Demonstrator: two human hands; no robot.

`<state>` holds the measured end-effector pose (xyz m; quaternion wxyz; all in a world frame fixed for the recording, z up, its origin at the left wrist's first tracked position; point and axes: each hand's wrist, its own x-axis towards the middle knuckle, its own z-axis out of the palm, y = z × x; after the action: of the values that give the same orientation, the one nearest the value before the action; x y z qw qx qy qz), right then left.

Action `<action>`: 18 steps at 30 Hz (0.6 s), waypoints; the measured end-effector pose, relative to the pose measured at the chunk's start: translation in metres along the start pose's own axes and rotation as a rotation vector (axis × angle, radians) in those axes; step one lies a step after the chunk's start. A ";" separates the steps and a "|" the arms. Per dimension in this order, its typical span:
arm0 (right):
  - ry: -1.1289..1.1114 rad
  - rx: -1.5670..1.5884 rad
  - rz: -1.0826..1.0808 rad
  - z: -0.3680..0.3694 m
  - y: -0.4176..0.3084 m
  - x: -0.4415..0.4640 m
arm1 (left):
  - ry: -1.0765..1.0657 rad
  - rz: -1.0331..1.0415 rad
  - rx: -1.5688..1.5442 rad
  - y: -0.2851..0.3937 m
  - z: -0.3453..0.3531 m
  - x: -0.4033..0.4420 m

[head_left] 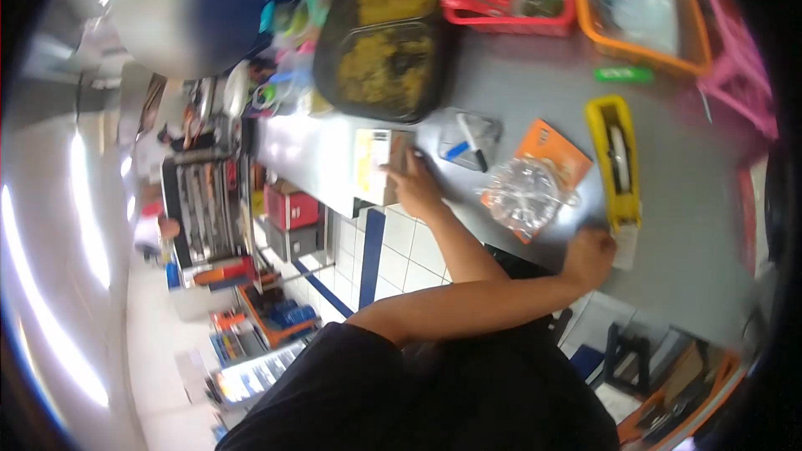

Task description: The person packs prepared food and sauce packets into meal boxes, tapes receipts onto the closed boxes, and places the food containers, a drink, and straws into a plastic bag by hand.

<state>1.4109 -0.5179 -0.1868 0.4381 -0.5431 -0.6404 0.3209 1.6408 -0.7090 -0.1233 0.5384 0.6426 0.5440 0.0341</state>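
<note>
My right hand reaches out under my left forearm to a small cardboard box with a white and yellow face. Its thumb and fingers press on the box's edge. My left hand is closed beside the lower end of a yellow tape dispenser; what its fingers hold is hidden. A white strip lies under that end. Between the hands, a crinkled clear plastic wrapper rests on an orange packet. A marker lies on a small grey pad.
A black two-part tray of yellowish pieces stands behind the box. Red and orange baskets line the far side, with a green object in front. Pink plastic sits at the right. Tiled floor shows beyond the table edge.
</note>
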 end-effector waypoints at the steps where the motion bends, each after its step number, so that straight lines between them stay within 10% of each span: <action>1: -0.003 0.012 0.017 0.000 0.000 0.000 | 0.046 -0.005 -0.006 0.014 -0.016 0.000; 6: -0.026 0.079 0.061 -0.001 -0.004 0.007 | -0.324 0.250 -0.185 0.061 -0.151 -0.058; 8: -0.026 0.127 0.034 -0.006 -0.003 0.009 | -0.030 0.647 -0.014 0.011 -0.210 -0.067; 10: -0.029 0.168 0.010 -0.011 -0.005 0.011 | 0.094 0.040 -0.147 -0.005 -0.272 -0.087; 18: -0.115 0.206 0.172 -0.015 -0.020 0.016 | 0.554 -0.072 -0.311 -0.167 -0.406 -0.030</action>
<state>1.4161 -0.5075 -0.1597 0.4250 -0.5290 -0.5793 0.4517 1.2623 -0.4934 -0.0596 0.4623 0.4991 0.6808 0.2714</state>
